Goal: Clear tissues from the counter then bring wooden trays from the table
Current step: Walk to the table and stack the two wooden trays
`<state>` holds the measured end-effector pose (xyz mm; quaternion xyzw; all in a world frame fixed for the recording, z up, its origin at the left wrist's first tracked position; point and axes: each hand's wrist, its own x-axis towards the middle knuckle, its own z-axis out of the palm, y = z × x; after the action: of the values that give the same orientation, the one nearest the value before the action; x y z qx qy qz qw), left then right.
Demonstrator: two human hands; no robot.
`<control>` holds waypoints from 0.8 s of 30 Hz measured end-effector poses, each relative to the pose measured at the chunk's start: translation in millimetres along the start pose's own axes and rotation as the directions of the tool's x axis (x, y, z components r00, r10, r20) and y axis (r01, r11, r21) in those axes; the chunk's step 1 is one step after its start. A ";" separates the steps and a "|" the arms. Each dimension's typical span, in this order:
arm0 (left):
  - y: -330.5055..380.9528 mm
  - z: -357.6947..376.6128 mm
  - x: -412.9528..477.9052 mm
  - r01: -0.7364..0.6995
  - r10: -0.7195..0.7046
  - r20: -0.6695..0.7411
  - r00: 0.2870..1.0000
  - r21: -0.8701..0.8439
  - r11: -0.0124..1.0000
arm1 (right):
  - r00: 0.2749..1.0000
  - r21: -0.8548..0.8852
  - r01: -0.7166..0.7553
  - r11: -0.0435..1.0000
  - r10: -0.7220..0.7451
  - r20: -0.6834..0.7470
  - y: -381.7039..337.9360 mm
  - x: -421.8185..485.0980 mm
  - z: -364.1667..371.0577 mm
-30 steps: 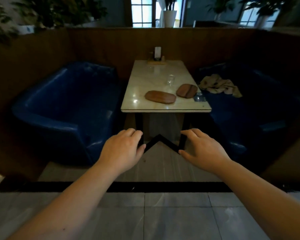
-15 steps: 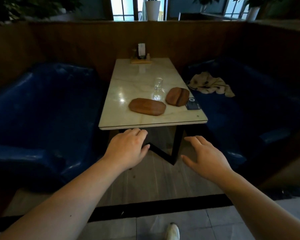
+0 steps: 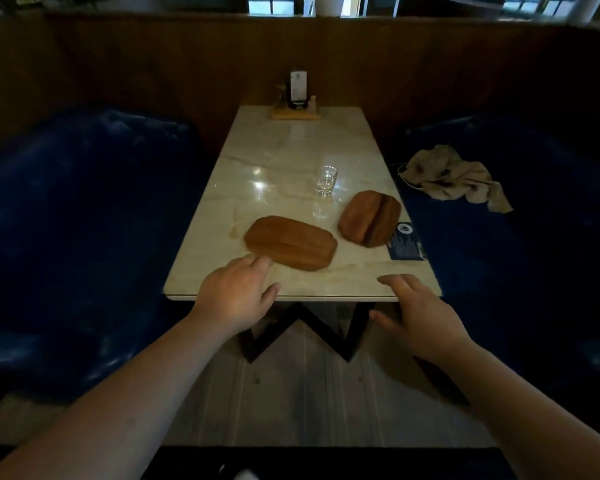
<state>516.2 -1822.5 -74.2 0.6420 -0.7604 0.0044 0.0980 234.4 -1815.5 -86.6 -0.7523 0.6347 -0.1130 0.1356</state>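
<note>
Two brown wooden trays lie on the pale marble table (image 3: 291, 150). The nearer tray (image 3: 290, 242) is an oblong lying crosswise near the front left. The second tray (image 3: 369, 217) sits to its right, angled, near the table's right edge. My left hand (image 3: 234, 296) hovers over the table's front edge, fingers apart, its fingertips just short of the nearer tray. My right hand (image 3: 420, 317) is spread at the front right corner of the table and holds nothing.
A clear glass (image 3: 325, 180) stands behind the trays. A dark card (image 3: 405, 241) lies at the right edge. A menu holder (image 3: 297, 98) stands at the far end. Blue sofas (image 3: 84, 209) flank the table; a crumpled cloth (image 3: 454, 176) lies on the right one.
I have come closer to the table. Both hands have risen and reached forward to the table's front edge, the left one nearing the closer tray.
</note>
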 end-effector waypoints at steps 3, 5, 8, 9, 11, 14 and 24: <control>-14.5 12.3 29.9 0.026 -0.026 0.017 1.000 -0.019 0.999 | 1.000 0.001 0.001 1.000 -0.001 0.020 2.4 34.3 6.7; -24.1 22.0 50.1 0.031 -0.030 0.033 0.999 -0.031 0.999 | 0.999 -0.007 0.001 1.000 -0.001 0.045 1.7 57.1 12.1; -43.6 41.2 85.2 0.053 -0.050 0.050 0.997 -0.051 0.997 | 0.997 -0.033 -0.007 0.999 0.009 0.078 -1.0 92.9 19.7; -52.7 49.5 98.6 0.062 -0.059 0.059 0.997 -0.058 0.996 | 0.996 -0.036 -0.012 0.999 0.015 0.085 -0.5 107.3 23.4; -70.0 65.6 125.4 0.089 -0.080 0.095 0.992 -0.092 0.992 | 0.993 -0.053 -0.023 0.998 0.029 0.118 1.3 136.2 29.4; -91.6 86.3 164.9 0.145 -0.119 0.161 0.980 -0.160 0.976 | 0.983 -0.039 -0.073 0.997 0.079 0.168 5.8 177.6 37.9; -154.9 145.9 258.8 0.197 -0.124 0.355 0.927 -0.178 0.964 | 0.930 0.090 -0.252 0.963 0.216 0.297 16.0 257.3 84.9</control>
<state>606.2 -2121.5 -195.7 0.6794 -0.7067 -0.1950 0.0323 292.1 -2066.6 -172.4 -0.6694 0.6854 -0.0267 0.2854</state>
